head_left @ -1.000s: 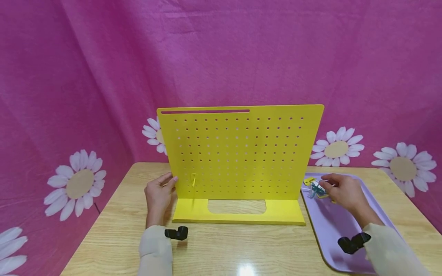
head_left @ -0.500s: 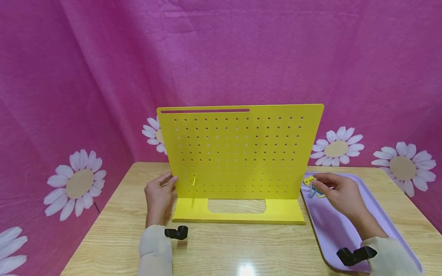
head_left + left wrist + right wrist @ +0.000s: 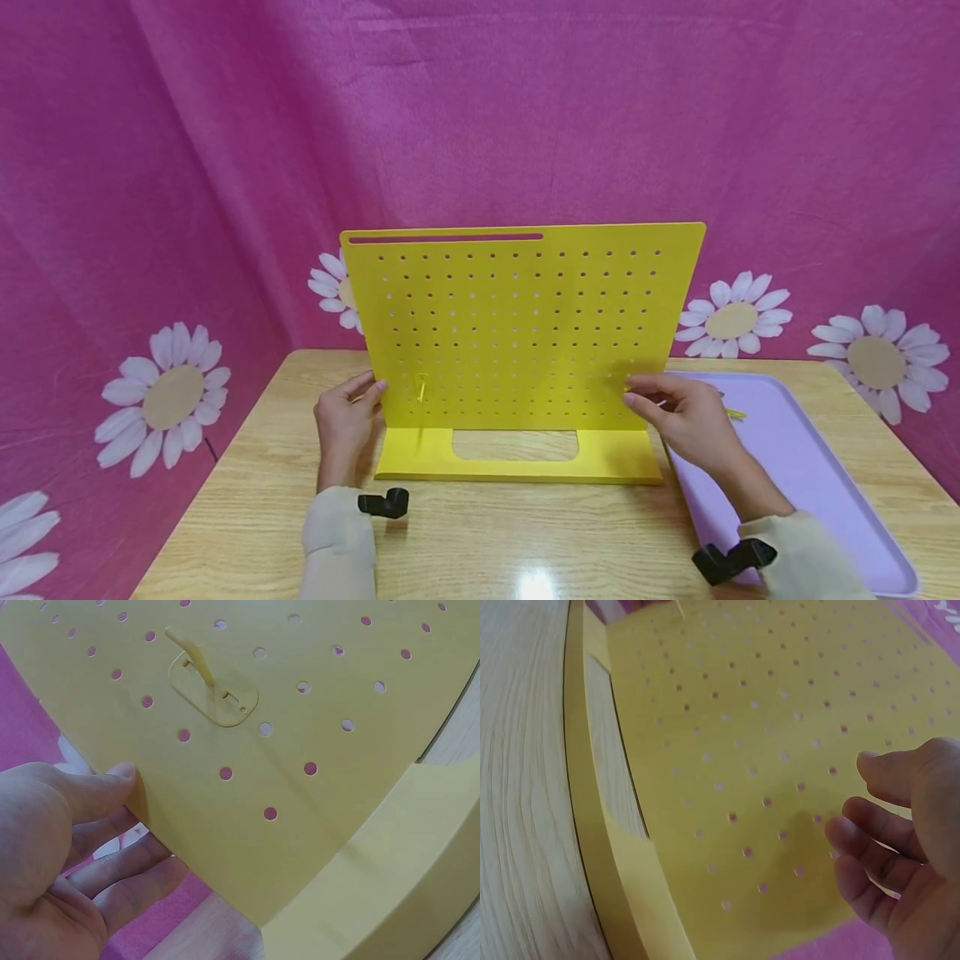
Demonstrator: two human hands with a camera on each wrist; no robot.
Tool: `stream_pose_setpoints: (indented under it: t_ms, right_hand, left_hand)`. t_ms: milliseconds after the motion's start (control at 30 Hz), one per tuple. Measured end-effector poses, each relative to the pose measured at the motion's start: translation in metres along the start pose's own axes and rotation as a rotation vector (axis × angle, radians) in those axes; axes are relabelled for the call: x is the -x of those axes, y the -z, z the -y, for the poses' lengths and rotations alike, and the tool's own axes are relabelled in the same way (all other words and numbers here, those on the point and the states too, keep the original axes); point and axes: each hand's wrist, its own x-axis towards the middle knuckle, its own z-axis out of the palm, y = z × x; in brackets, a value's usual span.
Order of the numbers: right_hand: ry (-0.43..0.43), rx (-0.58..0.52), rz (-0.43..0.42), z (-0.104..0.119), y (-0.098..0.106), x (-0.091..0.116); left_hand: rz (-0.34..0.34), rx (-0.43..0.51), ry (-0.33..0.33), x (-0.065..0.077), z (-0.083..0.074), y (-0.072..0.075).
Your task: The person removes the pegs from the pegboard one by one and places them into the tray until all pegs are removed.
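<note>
A yellow pegboard [image 3: 517, 333] stands upright on its yellow base. My left hand [image 3: 347, 421] holds its left edge, the thumb on the front face and the fingers behind, as the left wrist view [image 3: 75, 840] also shows. A yellow pegboard hook [image 3: 202, 675] sits in the holes at the lower left. My right hand [image 3: 686, 417] is at the board's lower right, thumb and forefinger tips close together. A small bright yellow bit, apparently another hook, shows between them in the head view. In the right wrist view, against the yellow board, I cannot make it out.
A lilac tray [image 3: 795, 467] lies right of the board. Part of a yellow piece [image 3: 736, 413] shows in it beside my right hand, which hides other pieces. A pink flowered cloth [image 3: 525, 108] hangs behind the wooden table [image 3: 465, 533].
My right hand has moved left from the pieces in the tray to the front of the board's lower right. My left hand has stayed on the left edge.
</note>
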Motion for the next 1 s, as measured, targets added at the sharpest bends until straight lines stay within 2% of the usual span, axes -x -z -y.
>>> stream_pose_setpoints:
  t_ms: [267, 1000]
  right_hand:
    - [-0.037, -0.076, 0.079, 0.014, -0.029, -0.004]
    - [-0.002, -0.318, 0.228, 0.055, -0.11, -0.026]
  left_hand:
    - [-0.009, -0.01, -0.045, 0.001, 0.001, 0.0]
    - [-0.007, -0.013, -0.034, 0.0, 0.001, 0.0]
